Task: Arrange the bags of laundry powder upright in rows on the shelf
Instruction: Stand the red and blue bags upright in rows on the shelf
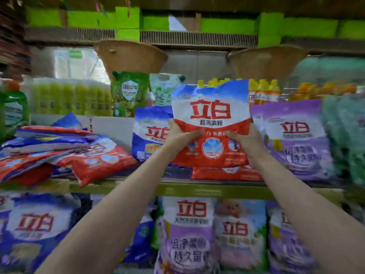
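Gripping a red and white bag [210, 123] from both sides, the left hand [180, 138] and the right hand [246, 140] hold it upright in front of the shelf [138, 187]. Each hand has its thumb curled over the bag's front and its fingers hidden behind the edge. The bag sits above a flat red bag [227, 173] that lies on the shelf board; whether the 2 touch cannot be told. Just to the left, a blue bag [150, 133] stands upright, partly covered by the held bag and the left hand. Just to the right stands a purple bag [296, 139], upright and leaning slightly. Further left on the same shelf, a pile of red and blue bags [59, 153] lies flat and askew, one corner hanging over the shelf edge. Yellow bottles [263, 91] stand at the back, behind the held bag. On the shelf below, more purple and blue bags [187, 234] stand upright in a row.
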`<state>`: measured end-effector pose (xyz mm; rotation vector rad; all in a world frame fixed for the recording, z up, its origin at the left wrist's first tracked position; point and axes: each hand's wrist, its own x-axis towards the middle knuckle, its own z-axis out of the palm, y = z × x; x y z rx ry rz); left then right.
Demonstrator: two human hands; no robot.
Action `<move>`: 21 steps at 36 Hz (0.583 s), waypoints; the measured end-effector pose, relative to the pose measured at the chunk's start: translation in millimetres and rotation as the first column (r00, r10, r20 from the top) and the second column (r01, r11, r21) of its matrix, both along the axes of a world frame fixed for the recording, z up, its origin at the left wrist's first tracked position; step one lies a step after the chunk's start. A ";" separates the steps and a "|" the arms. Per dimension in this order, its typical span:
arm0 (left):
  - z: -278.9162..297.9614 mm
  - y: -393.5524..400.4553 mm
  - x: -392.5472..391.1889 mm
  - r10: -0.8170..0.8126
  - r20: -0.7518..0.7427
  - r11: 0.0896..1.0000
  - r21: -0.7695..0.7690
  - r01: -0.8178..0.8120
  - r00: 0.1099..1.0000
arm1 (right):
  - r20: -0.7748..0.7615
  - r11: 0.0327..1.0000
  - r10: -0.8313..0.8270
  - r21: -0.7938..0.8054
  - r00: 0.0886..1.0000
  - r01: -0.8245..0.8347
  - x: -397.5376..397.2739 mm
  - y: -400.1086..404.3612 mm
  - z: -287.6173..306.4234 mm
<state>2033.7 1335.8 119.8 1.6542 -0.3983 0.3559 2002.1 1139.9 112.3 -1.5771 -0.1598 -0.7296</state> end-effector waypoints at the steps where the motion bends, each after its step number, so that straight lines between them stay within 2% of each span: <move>1: -4.7 -10.8 -1.1 -0.022 0.024 1.000 0.018 0.021 0.999 | -0.004 1.000 -0.028 0.005 1.000 0.028 -8.9 -6.4 -1.9; 3: -15.2 -28.7 -0.2 -0.083 0.047 0.993 0.084 0.079 0.995 | 0.020 0.994 -0.100 -0.031 0.995 0.101 -15.3 -22.2 -10.8; 5: -26.8 -42.0 -0.1 -0.073 0.041 0.981 0.181 0.064 0.996 | 0.015 0.992 -0.124 -0.034 0.992 0.125 -22.4 -33.3 -21.6; 8: -42.3 -56.8 -1.9 0.068 0.083 0.912 0.399 -0.096 0.994 | -0.011 0.984 -0.179 -0.022 0.984 0.179 -20.3 -46.4 -47.3; 11: -48.7 -70.7 -11.0 0.268 0.158 0.807 0.501 -0.311 0.950 | -0.099 0.969 -0.246 -0.024 0.964 0.244 -15.8 -53.5 -67.6; 13: -50.0 -77.1 -14.7 0.329 0.119 0.790 0.509 -0.342 0.937 | -0.137 0.957 -0.290 -0.060 0.947 0.285 -7.7 -60.0 -72.9; 14: -51.0 -78.2 -14.5 0.335 0.046 0.800 0.514 -0.310 0.941 | -0.144 0.952 -0.306 -0.081 0.941 0.297 -4.5 -61.3 -72.4; 17: -54.3 -77.2 -3.0 0.227 -0.156 0.891 0.431 -0.141 0.961 | -0.145 0.949 -0.310 -0.108 0.940 0.296 0.1 -59.9 -66.0; 21: -60.2 -72.4 6.0 0.136 -0.139 0.971 0.217 -0.104 0.981 | -0.086 0.930 -0.321 -0.216 0.943 0.297 8.2 -55.2 -57.8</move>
